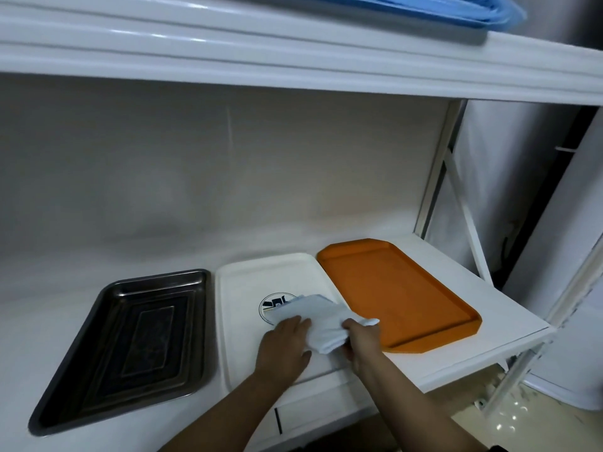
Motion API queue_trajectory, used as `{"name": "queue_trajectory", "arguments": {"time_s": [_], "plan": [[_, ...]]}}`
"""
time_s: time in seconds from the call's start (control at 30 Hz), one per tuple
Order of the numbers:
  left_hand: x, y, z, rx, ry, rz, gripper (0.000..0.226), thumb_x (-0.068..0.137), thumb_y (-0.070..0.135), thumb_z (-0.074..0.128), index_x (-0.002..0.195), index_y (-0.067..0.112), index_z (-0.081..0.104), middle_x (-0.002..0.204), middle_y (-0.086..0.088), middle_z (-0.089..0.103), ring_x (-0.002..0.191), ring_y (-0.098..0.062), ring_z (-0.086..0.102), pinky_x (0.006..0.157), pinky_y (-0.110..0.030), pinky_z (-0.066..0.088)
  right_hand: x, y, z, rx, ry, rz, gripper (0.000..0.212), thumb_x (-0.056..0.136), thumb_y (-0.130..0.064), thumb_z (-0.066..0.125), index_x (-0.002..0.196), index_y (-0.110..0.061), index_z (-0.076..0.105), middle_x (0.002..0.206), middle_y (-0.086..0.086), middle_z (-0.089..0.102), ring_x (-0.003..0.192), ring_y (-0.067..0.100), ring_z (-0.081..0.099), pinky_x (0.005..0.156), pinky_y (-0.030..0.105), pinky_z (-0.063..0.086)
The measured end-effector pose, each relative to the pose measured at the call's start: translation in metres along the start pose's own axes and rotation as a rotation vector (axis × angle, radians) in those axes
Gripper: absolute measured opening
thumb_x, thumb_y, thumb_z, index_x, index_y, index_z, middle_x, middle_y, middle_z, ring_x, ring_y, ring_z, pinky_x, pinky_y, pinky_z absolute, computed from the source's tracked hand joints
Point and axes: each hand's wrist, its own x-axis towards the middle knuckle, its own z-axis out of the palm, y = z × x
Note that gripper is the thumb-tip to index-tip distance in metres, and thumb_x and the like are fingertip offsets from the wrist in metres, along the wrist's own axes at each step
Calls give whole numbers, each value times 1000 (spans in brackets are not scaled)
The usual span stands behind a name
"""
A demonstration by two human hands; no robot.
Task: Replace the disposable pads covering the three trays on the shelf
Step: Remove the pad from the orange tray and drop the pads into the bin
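While a white upper shelf (293, 57) fills the top of the view, with a stack of blue sheets (450, 8) resting on its right end, a lower white shelf (456, 347) runs across the bottom and carries three bare trays side by side. At the left lies a dark metal tray (130, 347), shallow, with stepped rectangles in its floor. Just beside it, in the middle, sits a white tray (248, 282) with a round dark logo (274, 305) printed on its floor, partly hidden. To the right, close against the white tray's edge, lies an orange tray (401, 288), angled away toward the shelf's far right corner. Behind all three stands a plain pale wall (212, 174), and the shelf's white frame (437, 177) rises at the right.

A folded white pad (313, 321) lies over the right part of the white tray, covering part of the logo. The left hand (287, 347) rests on the pad's left edge, fingers fairly straight and close together, pressing it down. The right hand (362, 344) grips the pad's right edge, fingers curled round the fold, near the border between the white and orange trays.
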Motion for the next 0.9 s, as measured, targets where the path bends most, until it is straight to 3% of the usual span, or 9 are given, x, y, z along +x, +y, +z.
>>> {"name": "queue_trajectory", "arguments": {"time_s": [0.23, 0.3, 0.37, 0.47, 0.5, 0.6, 0.67, 0.8, 0.9], "plan": [[-16, -3, 4, -40, -5, -85, 52, 95, 26, 44, 145, 29, 33, 143, 6, 44, 126, -15, 46, 94, -26, 42, -40, 2, -10, -28, -189, -66, 23, 96, -18, 50, 115, -6, 48, 103, 22, 63, 81, 31, 67, 51, 30, 55], [-21, -12, 11, -171, -34, -98, 51, 94, 38, 41, 144, 30, 37, 142, 8, 45, 127, -12, 47, 97, -23, 39, -40, -1, -20, -95, -257, -76, 23, 103, -30, 34, 123, -20, 40, 105, 13, 60, 77, 27, 66, 55, 33, 56], [-28, -20, 13, -343, -78, -127, 75, 76, 62, 24, 142, 29, 42, 140, 6, 49, 126, -12, 48, 100, -19, 34, -34, 1, -33, -224, -305, -148, 25, 104, -29, 28, 128, -29, 36, 110, 9, 60, 84, 24, 66, 64, 33, 55], [-33, -34, 16, -505, -101, -120, 95, 66, 77, 20, 138, 21, 47, 135, 4, 53, 123, -13, 51, 92, -8, 29, -17, 10, -58, -660, -420, -364, 45, 96, -16, 50, 131, -38, 30, 125, 1, 56, 108, 16, 58, 85, 28, 50], [-34, -36, 14, -528, -109, -115, 85, 75, 76, 30, 136, 20, 50, 133, 4, 55, 121, -14, 52, 88, -5, 29, -12, 12, -63, -824, -456, -419, 59, 90, -15, 59, 134, -38, 26, 131, -2, 51, 117, 17, 53, 93, 28, 47], [-33, -38, 7, -566, -154, -130, 33, 99, 31, 46, 129, 23, 56, 126, 3, 61, 113, -12, 57, 77, -2, 32, -6, 20, -61, -1182, -442, -606, 90, 75, -34, 76, 147, -25, 22, 143, -7, 39, 130, 15, 40, 108, 32, 37], [-31, -40, 3, -586, -175, -131, 30, 100, 26, 44, 126, 23, 58, 124, 4, 62, 111, -11, 57, 78, -9, 36, -3, 23, -55, -1205, -415, -691, 102, 69, -45, 79, 149, -22, 21, 144, -9, 40, 129, 12, 42, 107, 30, 37], [-35, -44, -3, -585, -255, -68, 36, 96, 31, 45, 126, 17, 59, 122, 6, 60, 112, -11, 55, 87, -16, 38, 5, 25, -50, -1051, -428, -682, 106, 66, -39, 83, 150, -23, 21, 135, -21, 44, 120, 3, 47, 101, 27, 42], [-38, -53, 2, -540, -273, -35, 55, 83, 47, 50, 132, 21, 54, 130, 9, 54, 124, -10, 49, 97, -8, 30, 9, 26, -52, -974, -494, -690, 68, 71, -34, 77, 132, -30, 48, 129, -17, 50, 119, 8, 51, 101, 29, 44]]}}
